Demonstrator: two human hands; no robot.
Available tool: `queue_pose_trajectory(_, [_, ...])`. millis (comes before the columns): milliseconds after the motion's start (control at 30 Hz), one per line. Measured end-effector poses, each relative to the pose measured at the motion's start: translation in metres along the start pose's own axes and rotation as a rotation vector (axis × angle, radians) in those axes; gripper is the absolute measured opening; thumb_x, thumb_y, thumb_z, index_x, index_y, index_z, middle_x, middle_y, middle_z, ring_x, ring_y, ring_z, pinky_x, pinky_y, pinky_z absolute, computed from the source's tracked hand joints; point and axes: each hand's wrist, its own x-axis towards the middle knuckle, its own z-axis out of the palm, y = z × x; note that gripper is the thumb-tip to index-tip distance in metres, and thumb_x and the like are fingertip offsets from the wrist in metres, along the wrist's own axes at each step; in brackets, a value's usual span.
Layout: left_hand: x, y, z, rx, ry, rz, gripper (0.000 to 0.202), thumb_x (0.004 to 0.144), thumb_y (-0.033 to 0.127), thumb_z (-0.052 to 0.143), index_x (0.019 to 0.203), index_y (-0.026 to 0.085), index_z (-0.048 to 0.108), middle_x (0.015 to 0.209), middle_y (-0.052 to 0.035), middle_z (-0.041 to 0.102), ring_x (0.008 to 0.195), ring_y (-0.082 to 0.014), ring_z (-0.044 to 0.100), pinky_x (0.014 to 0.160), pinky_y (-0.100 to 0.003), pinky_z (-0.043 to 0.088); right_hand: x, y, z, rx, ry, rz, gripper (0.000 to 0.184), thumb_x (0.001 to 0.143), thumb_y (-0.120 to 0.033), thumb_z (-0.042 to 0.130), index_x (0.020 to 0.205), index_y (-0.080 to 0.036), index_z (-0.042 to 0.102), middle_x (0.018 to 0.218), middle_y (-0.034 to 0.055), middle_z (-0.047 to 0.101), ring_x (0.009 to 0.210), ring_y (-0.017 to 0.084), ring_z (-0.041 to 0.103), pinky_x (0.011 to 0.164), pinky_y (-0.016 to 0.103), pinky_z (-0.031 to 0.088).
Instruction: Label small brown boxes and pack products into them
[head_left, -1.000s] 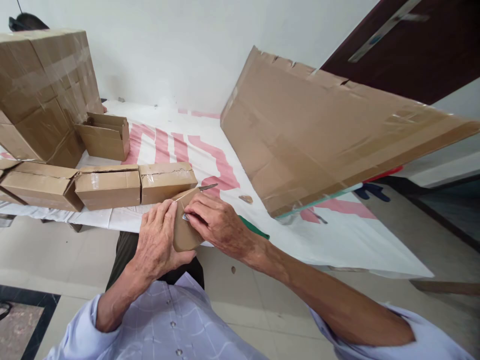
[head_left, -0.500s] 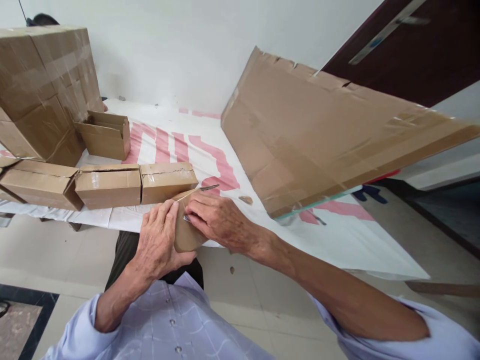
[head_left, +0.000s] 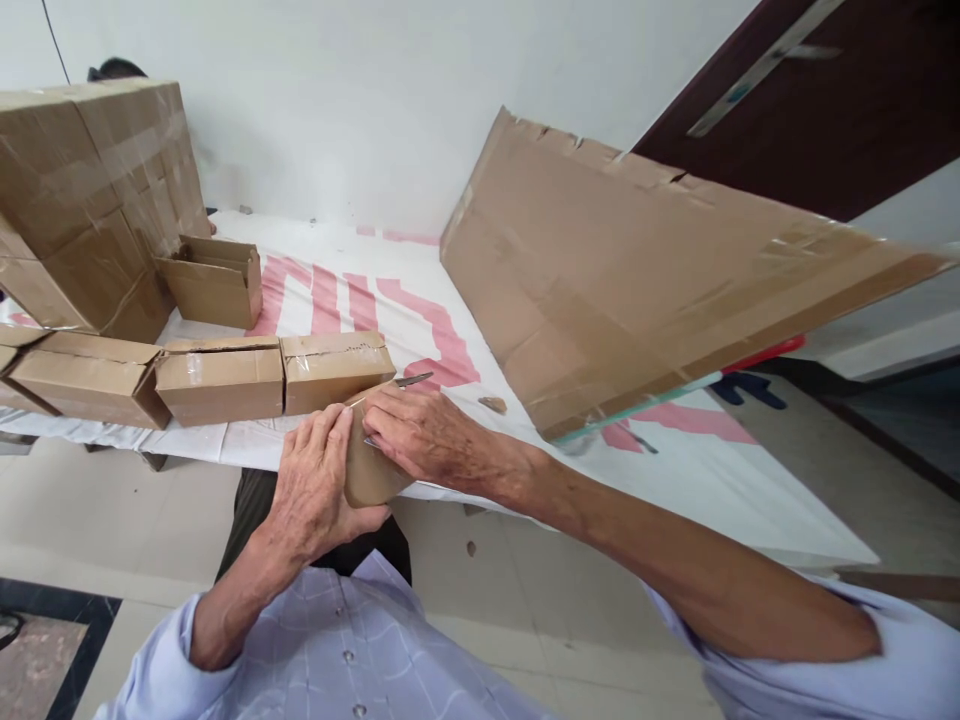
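My left hand is wrapped round a small brown cardboard piece held at the near edge of the table. My right hand is closed on a pair of scissors, whose blades stick out past the top of the cardboard towards the table. The scissor handles are mostly hidden under my fingers. Both hands touch the cardboard piece.
A white sheet with red lettering covers the table. A row of small closed boxes lies at its near left, an open small box and a large taped box behind. A big flat cardboard sheet leans at the right. A cardboard scrap lies nearby.
My hands stay together on the cardboard piece with the scissors. The view has tilted slightly, and my right hand has crept a little to the left.
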Motion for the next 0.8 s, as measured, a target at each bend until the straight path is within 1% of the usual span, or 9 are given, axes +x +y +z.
queue_pose_trajectory(167, [0.000, -0.004, 0.000, 0.008, 0.030, 0.005, 0.113, 0.065, 0.041, 0.090, 0.161, 0.018, 0.035, 0.156, -0.0241, 0.054, 0.139, -0.0459, 0.056, 0.113, -0.065, 0.048, -0.003, -0.002, 0.004, 0.072, 0.106, -0.019, 0.026, 0.106, -0.014, 0.044, 0.088, -0.020, 0.061, 0.090, 0.0083, 0.066, 0.083, 0.022, 0.057, 0.072, 0.035, 0.044])
queue_pose_trajectory(267, [0.001, -0.007, -0.002, 0.021, 0.037, 0.035, 0.116, 0.065, 0.043, 0.092, 0.162, 0.018, 0.033, 0.155, -0.0243, 0.055, 0.138, -0.0454, 0.056, 0.113, -0.065, 0.048, -0.008, -0.005, -0.002, 0.248, 0.239, 0.037, 0.025, 0.107, -0.015, 0.045, 0.087, -0.022, 0.058, 0.088, 0.0062, 0.065, 0.082, 0.020, 0.058, 0.075, 0.035, 0.048])
queue_pose_trajectory(333, [0.000, -0.010, -0.006, 0.034, 0.043, 0.045, 0.117, 0.066, 0.043, 0.093, 0.163, 0.019, 0.031, 0.155, -0.0240, 0.054, 0.139, -0.0449, 0.056, 0.114, -0.065, 0.048, -0.017, -0.001, -0.009, 0.431, 0.411, 0.183, 0.020, 0.106, -0.020, 0.048, 0.089, -0.023, 0.057, 0.088, 0.0052, 0.065, 0.083, 0.020, 0.060, 0.077, 0.035, 0.051])
queue_pose_trajectory(400, [-0.001, -0.018, -0.013, 0.041, 0.058, 0.032, 0.117, 0.067, 0.043, 0.093, 0.164, 0.021, 0.031, 0.156, -0.0231, 0.053, 0.141, -0.0443, 0.055, 0.115, -0.065, 0.048, -0.032, 0.012, -0.009, 0.576, 0.574, 0.434, 0.015, 0.104, -0.028, 0.054, 0.090, -0.023, 0.057, 0.089, 0.0042, 0.065, 0.083, 0.020, 0.060, 0.077, 0.035, 0.051])
queue_pose_trajectory(433, [-0.003, -0.022, -0.018, 0.040, 0.068, 0.020, 0.115, 0.069, 0.044, 0.093, 0.164, 0.022, 0.032, 0.156, -0.0225, 0.052, 0.141, -0.0440, 0.054, 0.116, -0.065, 0.048, -0.041, 0.021, -0.005, 0.627, 0.611, 0.570, 0.015, 0.102, -0.032, 0.056, 0.090, -0.023, 0.058, 0.087, 0.0033, 0.064, 0.080, 0.019, 0.059, 0.075, 0.034, 0.050])
queue_pose_trajectory(500, [-0.005, -0.034, -0.027, 0.028, 0.079, 0.000, 0.111, 0.072, 0.047, 0.091, 0.164, 0.024, 0.034, 0.157, -0.0213, 0.052, 0.143, -0.0437, 0.054, 0.117, -0.065, 0.048, -0.061, 0.042, 0.015, 0.702, 0.563, 0.819, 0.017, 0.097, -0.036, 0.059, 0.086, -0.022, 0.058, 0.080, 0.0008, 0.061, 0.073, 0.017, 0.054, 0.070, 0.032, 0.047])
queue_pose_trajectory(600, [-0.010, -0.049, -0.039, 0.005, 0.078, -0.016, 0.105, 0.077, 0.054, 0.088, 0.163, 0.025, 0.037, 0.156, -0.0199, 0.052, 0.144, -0.0436, 0.053, 0.116, -0.064, 0.050, -0.084, 0.073, 0.067, 0.770, 0.368, 1.092, 0.016, 0.087, -0.031, 0.055, 0.074, -0.022, 0.054, 0.070, -0.0016, 0.055, 0.067, 0.014, 0.048, 0.066, 0.030, 0.042])
queue_pose_trajectory(700, [-0.015, -0.057, -0.045, 0.000, 0.082, -0.040, 0.104, 0.079, 0.057, 0.087, 0.165, 0.027, 0.037, 0.157, -0.0190, 0.052, 0.144, -0.0434, 0.054, 0.113, -0.063, 0.053, -0.094, 0.092, 0.122, 0.785, 0.296, 1.201, 0.014, 0.081, -0.026, 0.050, 0.067, -0.022, 0.049, 0.065, -0.0017, 0.052, 0.066, 0.015, 0.047, 0.064, 0.029, 0.040])
queue_pose_trajectory(800, [-0.018, -0.057, -0.048, 0.017, 0.086, -0.052, 0.103, 0.081, 0.058, 0.085, 0.167, 0.028, 0.036, 0.157, -0.0196, 0.053, 0.141, -0.0439, 0.056, 0.109, -0.063, 0.056, -0.096, 0.100, 0.158, 0.773, 0.255, 1.236, 0.014, 0.080, -0.023, 0.050, 0.066, -0.022, 0.049, 0.068, 0.0002, 0.057, 0.070, 0.015, 0.050, 0.067, 0.028, 0.039])
